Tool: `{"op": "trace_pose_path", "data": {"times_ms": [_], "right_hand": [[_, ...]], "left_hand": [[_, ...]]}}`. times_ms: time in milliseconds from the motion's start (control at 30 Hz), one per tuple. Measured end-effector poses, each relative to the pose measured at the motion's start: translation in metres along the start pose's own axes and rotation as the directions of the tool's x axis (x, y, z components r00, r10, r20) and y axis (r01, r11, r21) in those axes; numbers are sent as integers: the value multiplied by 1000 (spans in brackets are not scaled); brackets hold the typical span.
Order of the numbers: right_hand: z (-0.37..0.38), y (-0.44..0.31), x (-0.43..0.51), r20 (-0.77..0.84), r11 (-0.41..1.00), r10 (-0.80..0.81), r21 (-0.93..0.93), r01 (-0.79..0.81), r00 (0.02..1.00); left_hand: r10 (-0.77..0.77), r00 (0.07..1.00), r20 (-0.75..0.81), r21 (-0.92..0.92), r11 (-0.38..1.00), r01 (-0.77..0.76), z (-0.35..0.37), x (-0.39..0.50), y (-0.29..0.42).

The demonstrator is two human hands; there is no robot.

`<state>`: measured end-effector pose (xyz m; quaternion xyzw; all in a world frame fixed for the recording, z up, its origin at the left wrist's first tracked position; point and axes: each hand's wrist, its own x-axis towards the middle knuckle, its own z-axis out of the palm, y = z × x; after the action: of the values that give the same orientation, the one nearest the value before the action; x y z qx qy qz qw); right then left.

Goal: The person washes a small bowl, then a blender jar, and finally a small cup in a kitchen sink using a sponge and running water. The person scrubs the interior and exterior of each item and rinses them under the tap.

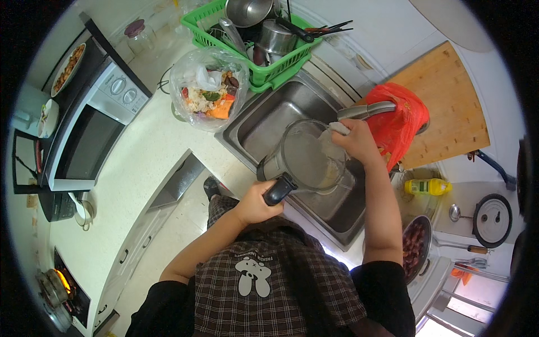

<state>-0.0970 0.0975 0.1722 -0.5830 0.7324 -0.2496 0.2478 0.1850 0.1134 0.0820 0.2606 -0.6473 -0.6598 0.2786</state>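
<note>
My left hand (pixel 257 204) is closed around the black handle (pixel 279 190) of a large round pot or jug (pixel 309 156), held tilted over the stainless steel sink (pixel 276 126). The vessel looks grey and cloudy inside; what it contains cannot be made out. At its far right rim, my right hand (pixel 357 142) grips a small white cloth or sponge (pixel 339 128). Just beyond that hand is the metal faucet (pixel 366 110), with a red plastic bag (pixel 398 122) beside it.
A clear bag of food scraps (pixel 210 94) and a green dish rack (pixel 273 71) with pots border the sink. A wooden cutting board (pixel 446 105) leans at right, near a yellow bottle (pixel 427 186) and a pan of dark red food (pixel 414 248). Farther left are a microwave (pixel 92 139) and a lit stove (pixel 63 282).
</note>
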Motion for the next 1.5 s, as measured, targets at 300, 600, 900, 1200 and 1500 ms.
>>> {"op": "trace_pose_path", "data": {"times_ms": [300, 600, 900, 1200, 1500], "right_hand": [[9, 20, -30, -79, 947, 114, 312, -84, 990], [45, 31, -35, 183, 165, 191, 962, -216, 964], [80, 0, 22, 585, 200, 70, 785, -586, 808], [153, 63, -5, 575, -183, -37, 800, -572, 817], [196, 82, -98, 302, 91, 518, 911, -403, 800]], "left_hand": [[160, 970, -185, 335, 938, -91, -6, -6, 3], [110, 980, -169, 150, 985, -85, -18, 3, 18], [-47, 993, -110, 149, 987, 63, -53, -6, 5], [32, 968, -247, 177, 984, 13, -46, -5, 5], [-7, 965, -261, 125, 991, 41, -47, -1, -3]]}}
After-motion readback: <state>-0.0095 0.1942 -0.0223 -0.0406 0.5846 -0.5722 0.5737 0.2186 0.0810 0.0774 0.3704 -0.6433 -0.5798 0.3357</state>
